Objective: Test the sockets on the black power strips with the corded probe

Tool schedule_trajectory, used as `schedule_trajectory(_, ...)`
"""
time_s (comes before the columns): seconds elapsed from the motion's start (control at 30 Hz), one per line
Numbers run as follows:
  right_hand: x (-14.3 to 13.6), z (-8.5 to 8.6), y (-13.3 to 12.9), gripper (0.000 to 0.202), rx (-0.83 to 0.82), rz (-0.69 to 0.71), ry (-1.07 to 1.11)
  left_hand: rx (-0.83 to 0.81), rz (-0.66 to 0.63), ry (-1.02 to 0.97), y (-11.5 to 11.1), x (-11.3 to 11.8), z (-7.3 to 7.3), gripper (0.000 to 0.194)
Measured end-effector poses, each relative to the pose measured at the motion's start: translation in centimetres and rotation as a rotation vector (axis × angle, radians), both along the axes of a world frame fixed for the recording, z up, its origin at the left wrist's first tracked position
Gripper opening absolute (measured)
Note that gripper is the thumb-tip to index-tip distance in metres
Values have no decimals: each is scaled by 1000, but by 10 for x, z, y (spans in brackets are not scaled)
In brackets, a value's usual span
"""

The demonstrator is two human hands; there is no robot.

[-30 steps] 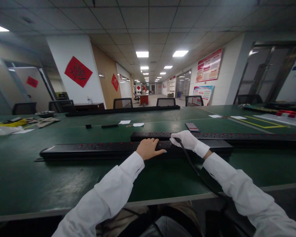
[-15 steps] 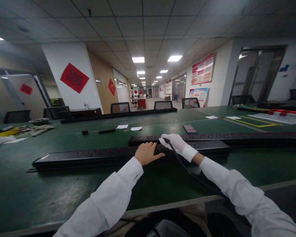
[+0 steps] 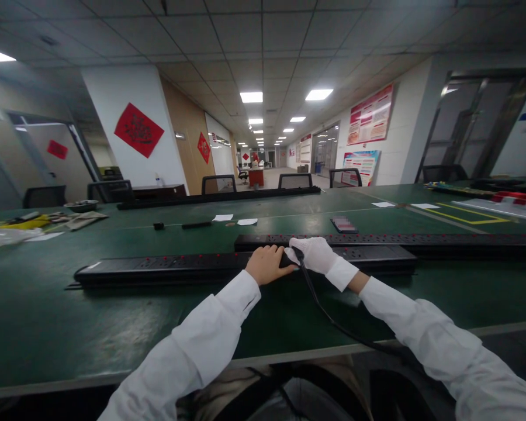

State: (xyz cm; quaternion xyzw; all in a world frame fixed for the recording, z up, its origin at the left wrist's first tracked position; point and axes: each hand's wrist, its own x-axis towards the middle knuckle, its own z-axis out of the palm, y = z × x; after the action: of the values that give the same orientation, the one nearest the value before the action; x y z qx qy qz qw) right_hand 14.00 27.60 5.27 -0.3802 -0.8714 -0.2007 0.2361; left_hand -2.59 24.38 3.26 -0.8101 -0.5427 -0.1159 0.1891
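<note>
A long black power strip (image 3: 158, 267) with a row of sockets and red dots lies across the table before me. My bare left hand (image 3: 267, 264) is closed over its middle, fingers on top and thumb along the front. Between that thumb and forefinger shows a dark rounded part; I cannot tell whether it belongs to the strip. My right hand (image 3: 313, 255), in a white glove, is right beside the left one and pinches a black plug (image 3: 297, 253) at the strip's top. From the plug a black cable (image 3: 328, 316) sags over the table's front edge. The plug's front end is hidden.
Behind lies another black power strip (image 3: 464, 244), running off to the right. Farther back are a phone-like slab (image 3: 344, 225), paper slips (image 3: 247, 222), a small black block (image 3: 158, 226) and a black bar (image 3: 196, 225). A long dark bar (image 3: 219, 197) lies along the far edge.
The view has shifted, so the scene sits slightly to the right and higher. My right hand and the plug have come closer to my left hand, which keeps its hold.
</note>
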Motion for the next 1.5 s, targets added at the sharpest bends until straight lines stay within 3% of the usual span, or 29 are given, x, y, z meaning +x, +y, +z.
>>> schedule_trajectory(0.53, 2, -4, 2, 39, 16, 0, 22, 1, -19, 1, 2, -1, -2, 64)
schedule_trajectory(0.87, 2, -2, 2, 31, -56, 76, 44, -11, -2, -21, 1, -2, -1, 63)
schedule_trajectory(1.17, 2, 1, 0, 33, -85, 58, 28, -32, 5, -15, 0, -2, 1, 64)
schedule_trajectory(1.5, 1, -3, 3, 36, -24, 41, 52, -13, -11, 3, 1, -2, -1, 65)
